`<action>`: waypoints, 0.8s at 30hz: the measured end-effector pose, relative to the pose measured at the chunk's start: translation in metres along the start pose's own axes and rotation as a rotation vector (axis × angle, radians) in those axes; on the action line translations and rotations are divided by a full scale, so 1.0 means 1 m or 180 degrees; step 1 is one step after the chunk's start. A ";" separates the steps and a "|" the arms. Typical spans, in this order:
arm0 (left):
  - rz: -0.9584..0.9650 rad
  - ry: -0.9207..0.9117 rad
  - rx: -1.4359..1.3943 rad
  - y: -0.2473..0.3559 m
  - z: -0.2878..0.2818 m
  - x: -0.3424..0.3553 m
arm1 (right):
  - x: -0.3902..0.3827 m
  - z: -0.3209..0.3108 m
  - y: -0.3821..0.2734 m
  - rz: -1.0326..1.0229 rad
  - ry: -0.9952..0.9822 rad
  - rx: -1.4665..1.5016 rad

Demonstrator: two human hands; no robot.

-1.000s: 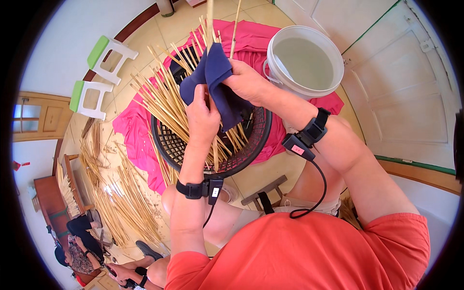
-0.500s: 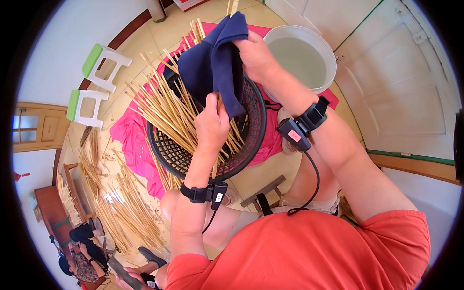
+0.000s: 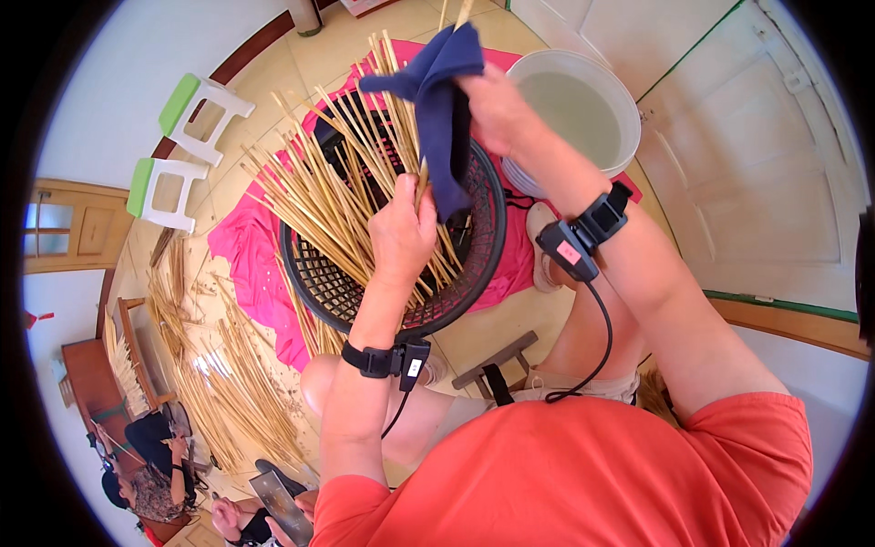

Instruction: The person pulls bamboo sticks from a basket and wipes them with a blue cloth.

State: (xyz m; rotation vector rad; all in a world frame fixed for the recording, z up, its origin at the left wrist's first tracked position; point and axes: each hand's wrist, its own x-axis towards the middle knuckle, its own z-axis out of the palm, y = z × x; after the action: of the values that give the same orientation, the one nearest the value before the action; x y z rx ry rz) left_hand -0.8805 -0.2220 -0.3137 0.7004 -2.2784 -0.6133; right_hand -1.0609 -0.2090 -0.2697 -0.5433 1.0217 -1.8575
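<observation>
My left hand (image 3: 401,232) is closed around a long, pale yellow plant stalk (image 3: 422,175), thumb pointing up, over the black mesh basket (image 3: 497,232). Farther up and to the right, my right hand (image 3: 495,109) grips a navy blue cloth (image 3: 445,114), which is folded about the stalk; the stalk's end sticks out above it. Part of the cloth hangs down beside my left thumb, and another flap sticks out to the left. Many similar stalks (image 3: 333,214) lean across the basket, fanned out toward the upper left. The fingers of my right hand are partly hidden behind the cloth.
A white bucket (image 3: 632,118) of cloudy water stands to the right on a pink sheet (image 3: 241,242). Loose stalks (image 3: 228,392) cover the floor at left. Two green-and-white stools (image 3: 164,196) stand by the wall. Other people sit at lower left, one holding a phone (image 3: 281,506).
The cloth has drawn in from a broad drape to a narrower fold, uncovering more stalks. My right hand has shifted slightly right; my left stays nearly in place. A phone has come up at lower left.
</observation>
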 end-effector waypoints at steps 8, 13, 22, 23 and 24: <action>-0.0022 0.0200 0.0323 -0.019 -0.003 0.006 | -0.029 0.019 0.027 0.0446 -0.0765 -0.0791; -0.0033 0.0269 0.0032 -0.020 -0.001 0.006 | -0.028 0.023 0.030 0.0360 -0.0558 -0.0768; -0.0479 0.0247 -0.0359 -0.009 -0.008 0.007 | -0.020 0.022 0.034 0.0374 -0.0159 -0.0534; -0.0567 0.0406 -0.0484 -0.008 -0.010 0.006 | -0.019 0.023 0.035 0.0441 -0.0161 -0.0496; -0.0587 0.0559 -0.0497 -0.006 -0.012 0.004 | -0.018 0.020 0.037 0.0459 -0.0216 -0.0535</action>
State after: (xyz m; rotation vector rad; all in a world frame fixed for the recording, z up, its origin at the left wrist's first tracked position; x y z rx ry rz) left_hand -0.8726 -0.2322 -0.3072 0.8579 -1.9954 -0.7756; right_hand -1.0190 -0.2101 -0.2882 -0.6112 1.1474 -1.6260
